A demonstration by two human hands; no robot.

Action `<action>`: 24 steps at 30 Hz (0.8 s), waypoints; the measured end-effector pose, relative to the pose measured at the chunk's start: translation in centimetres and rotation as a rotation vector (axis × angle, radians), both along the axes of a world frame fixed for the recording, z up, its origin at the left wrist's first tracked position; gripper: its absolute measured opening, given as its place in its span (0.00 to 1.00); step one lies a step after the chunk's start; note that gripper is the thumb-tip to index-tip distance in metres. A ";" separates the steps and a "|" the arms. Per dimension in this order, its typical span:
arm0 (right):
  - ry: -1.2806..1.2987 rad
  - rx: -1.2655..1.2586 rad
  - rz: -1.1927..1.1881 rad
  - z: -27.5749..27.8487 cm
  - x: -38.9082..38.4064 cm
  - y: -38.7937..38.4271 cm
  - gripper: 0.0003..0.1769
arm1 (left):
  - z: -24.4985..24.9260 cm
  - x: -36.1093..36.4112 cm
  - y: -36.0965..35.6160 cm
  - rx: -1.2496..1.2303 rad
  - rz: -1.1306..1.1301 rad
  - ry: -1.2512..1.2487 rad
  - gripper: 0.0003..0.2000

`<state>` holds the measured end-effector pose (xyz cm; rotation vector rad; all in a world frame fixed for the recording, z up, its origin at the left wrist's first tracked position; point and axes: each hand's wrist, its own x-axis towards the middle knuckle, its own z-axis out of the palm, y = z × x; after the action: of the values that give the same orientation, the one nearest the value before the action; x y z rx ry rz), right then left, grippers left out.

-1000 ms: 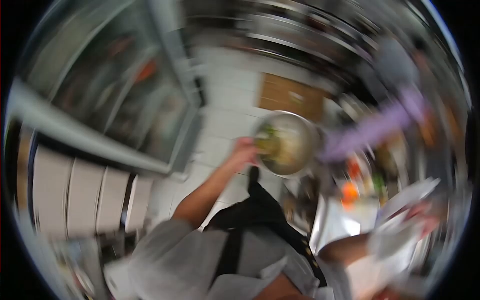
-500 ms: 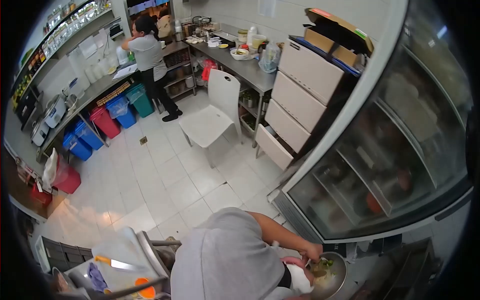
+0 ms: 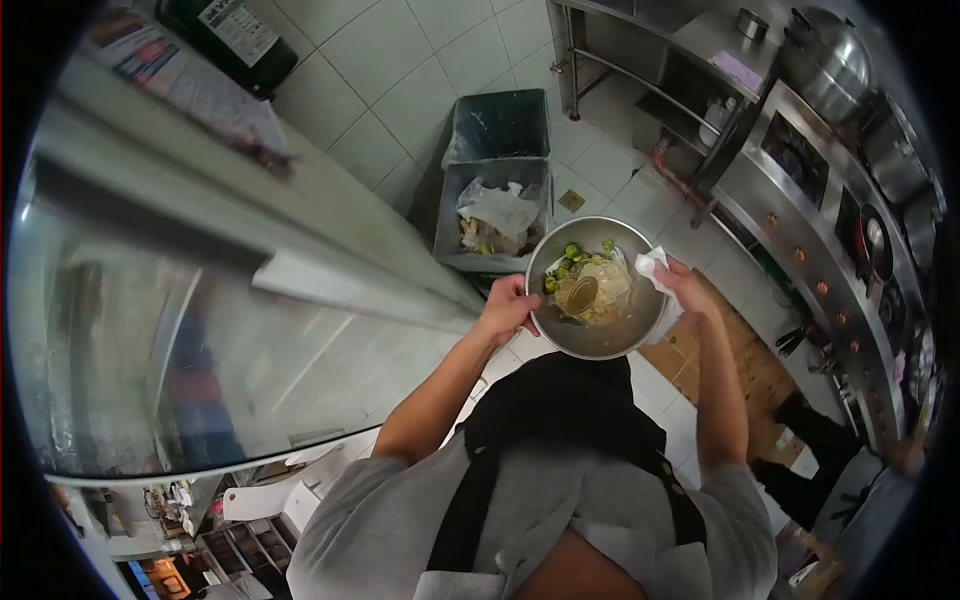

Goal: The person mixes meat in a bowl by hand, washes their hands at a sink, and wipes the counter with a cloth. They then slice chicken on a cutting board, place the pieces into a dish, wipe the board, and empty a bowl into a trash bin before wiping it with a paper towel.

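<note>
A round metal bowl point(image 3: 600, 343) is held up in front of my body in both hands. My left hand point(image 3: 507, 308) is closed on its left rim, thumb on the inside. At the right rim my right hand point(image 3: 686, 288) is closed, with a crumpled white cloth or tissue point(image 3: 652, 266) between it and the bowl. Inside lie green pieces point(image 3: 572, 251) that look like cut limes, a pale wet mass point(image 3: 610, 280) and a round brownish piece point(image 3: 581, 295) that I cannot identify.
Beyond the bowl stands a grey bin point(image 3: 450, 215) with its lid up and plastic and scraps inside. A glass-door fridge point(image 3: 300, 350) is close on my left. To the right are a stove point(image 3: 765, 215) with pots and another person's dark-clothed legs point(image 3: 800, 440).
My view has swung round from the counters and white chair to the bin and stove. The bowl is now held out between both hands, near the bin.
</note>
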<state>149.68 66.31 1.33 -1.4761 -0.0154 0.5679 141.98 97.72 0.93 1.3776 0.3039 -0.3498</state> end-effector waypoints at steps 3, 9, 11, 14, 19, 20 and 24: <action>-0.046 -0.135 0.049 -0.6 6.1 1.8 0.35 | -0.7 3.9 0.2 -0.050 0.147 0.020 0.01; -0.482 -0.401 0.024 -2.5 30.5 13.3 0.28 | 0.2 11.7 3.0 -0.331 0.644 -0.158 0.13; -0.763 -0.569 0.213 -1.0 38.7 19.9 0.23 | -6.8 10.3 3.9 -0.234 0.643 -0.046 0.15; -1.048 -0.856 0.462 -9.4 52.3 31.3 0.17 | -15.8 3.4 -0.5 -0.083 1.066 0.402 0.13; -1.154 -1.082 0.631 -18.3 61.8 41.3 0.07 | -9.4 -4.1 -19.2 -0.186 1.617 1.237 0.11; -1.187 -1.096 0.743 -19.7 61.4 43.0 0.09 | -8.2 -2.7 -21.5 -0.260 1.572 1.302 0.11; -1.107 -1.115 1.182 -26.7 56.1 46.4 0.19 | -10.4 6.3 -26.2 0.007 1.629 0.962 0.09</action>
<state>205.78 112.71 -25.32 -2.6559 -1.7731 0.6045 148.32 71.50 -9.46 0.5046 2.0160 0.4100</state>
